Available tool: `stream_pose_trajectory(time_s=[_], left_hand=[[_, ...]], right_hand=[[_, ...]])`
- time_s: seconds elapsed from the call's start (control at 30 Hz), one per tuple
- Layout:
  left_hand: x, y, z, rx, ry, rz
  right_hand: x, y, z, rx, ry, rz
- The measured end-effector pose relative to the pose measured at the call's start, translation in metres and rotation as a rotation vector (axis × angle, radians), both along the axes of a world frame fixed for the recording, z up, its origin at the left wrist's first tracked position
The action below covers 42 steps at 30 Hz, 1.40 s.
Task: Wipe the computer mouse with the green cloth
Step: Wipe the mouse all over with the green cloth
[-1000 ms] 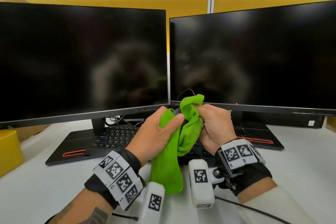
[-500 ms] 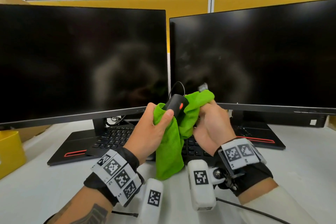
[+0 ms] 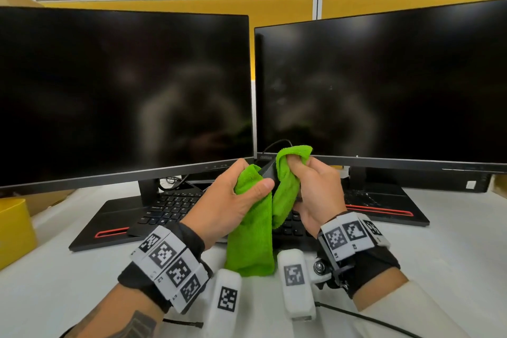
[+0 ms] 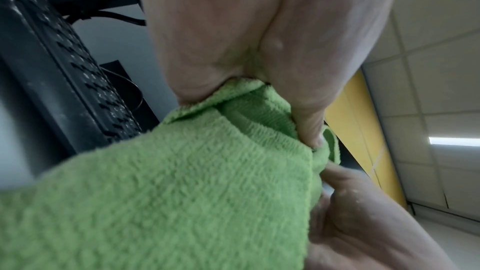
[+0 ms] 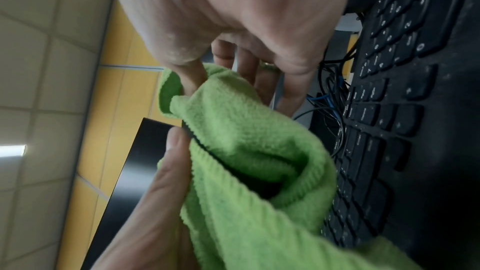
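Observation:
Both hands hold the black computer mouse (image 3: 267, 171) up over the keyboard, wrapped in the green cloth (image 3: 251, 230). Only a dark wedge of the mouse shows between the folds; its cable (image 3: 277, 142) loops up behind. My left hand (image 3: 255, 187) grips the mouse through the cloth, with the thumb pressed on the fabric. My right hand (image 3: 303, 173) pinches the upper fold of cloth against the mouse's right side. The left wrist view is filled by the cloth (image 4: 182, 192). In the right wrist view the cloth (image 5: 246, 147) bunches under my right hand's fingers (image 5: 262, 81).
Two dark monitors (image 3: 123, 96) (image 3: 384, 90) stand side by side right behind the hands. A black keyboard (image 3: 175, 207) lies below, between the monitor bases (image 3: 384, 210). A yellow box (image 3: 15, 230) sits at the desk's left edge. Cables trail near my wrists.
Half a second ago the mouse top with its red wheel was bare. The right hand has drawn the cloth back over it, and both hands have dropped slightly.

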<state>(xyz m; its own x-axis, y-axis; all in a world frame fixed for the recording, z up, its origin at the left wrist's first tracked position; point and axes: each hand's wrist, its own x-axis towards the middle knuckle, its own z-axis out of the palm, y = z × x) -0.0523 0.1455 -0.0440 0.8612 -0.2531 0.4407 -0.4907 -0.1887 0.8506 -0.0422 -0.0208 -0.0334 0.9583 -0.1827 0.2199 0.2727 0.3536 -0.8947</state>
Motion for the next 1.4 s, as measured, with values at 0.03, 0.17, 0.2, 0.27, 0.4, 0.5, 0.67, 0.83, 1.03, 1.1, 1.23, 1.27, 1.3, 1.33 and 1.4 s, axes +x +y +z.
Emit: stream_pose_trajectory(time_s=[0.03, 0.17, 0.2, 0.27, 0.4, 0.5, 0.67, 0.83, 1.03, 1.1, 1.23, 1.27, 1.3, 1.33, 1.4], left_hand=[[0.0, 0.0, -0.001, 0.014, -0.011, 0.009], [0.001, -0.004, -0.004, 0.03, -0.053, 0.052], [0.002, -0.005, -0.004, 0.022, -0.05, 0.054], [0.001, -0.004, -0.005, 0.006, -0.05, 0.058], [0.001, -0.009, -0.005, -0.046, -0.054, 0.08], [0.0, -0.015, -0.001, -0.1, -0.042, 0.11], [0.002, -0.014, 0.001, -0.235, 0.05, 0.15], [0.004, -0.011, 0.0, -0.307, 0.0, 0.216], [0.011, -0.009, -0.003, -0.304, -0.045, 0.241], [0.012, -0.008, -0.003, -0.347, 0.043, 0.185], [0.015, 0.001, 0.003, -0.472, 0.108, 0.2], [0.015, 0.004, 0.006, -0.494, 0.111, 0.231], [0.015, 0.008, 0.008, -0.524, 0.133, 0.248], [0.015, 0.01, 0.01, -0.549, 0.158, 0.252], [0.013, 0.012, 0.015, -0.556, 0.183, 0.202]], right_hand=[[0.0, 0.001, 0.0, 0.02, -0.003, 0.013], [0.003, 0.003, -0.003, 0.086, -0.044, 0.098], [0.002, 0.004, -0.003, 0.087, -0.053, 0.121], [0.002, 0.005, -0.006, 0.081, -0.063, 0.152], [0.001, 0.004, -0.005, 0.065, -0.048, 0.105], [0.004, 0.003, -0.003, 0.071, -0.039, 0.057], [0.004, 0.007, -0.005, 0.079, -0.052, 0.164], [-0.002, 0.008, -0.006, -0.085, -0.035, 0.337], [-0.006, 0.008, -0.006, -0.154, -0.04, 0.342], [-0.004, 0.005, -0.003, -0.104, -0.03, 0.281], [0.002, -0.01, 0.001, -0.069, -0.026, 0.246], [0.003, -0.014, 0.001, -0.104, -0.043, 0.265], [0.003, -0.017, 0.002, -0.143, -0.063, 0.291], [0.002, -0.019, 0.003, -0.177, -0.086, 0.316], [0.001, -0.02, 0.004, -0.229, -0.119, 0.342]])
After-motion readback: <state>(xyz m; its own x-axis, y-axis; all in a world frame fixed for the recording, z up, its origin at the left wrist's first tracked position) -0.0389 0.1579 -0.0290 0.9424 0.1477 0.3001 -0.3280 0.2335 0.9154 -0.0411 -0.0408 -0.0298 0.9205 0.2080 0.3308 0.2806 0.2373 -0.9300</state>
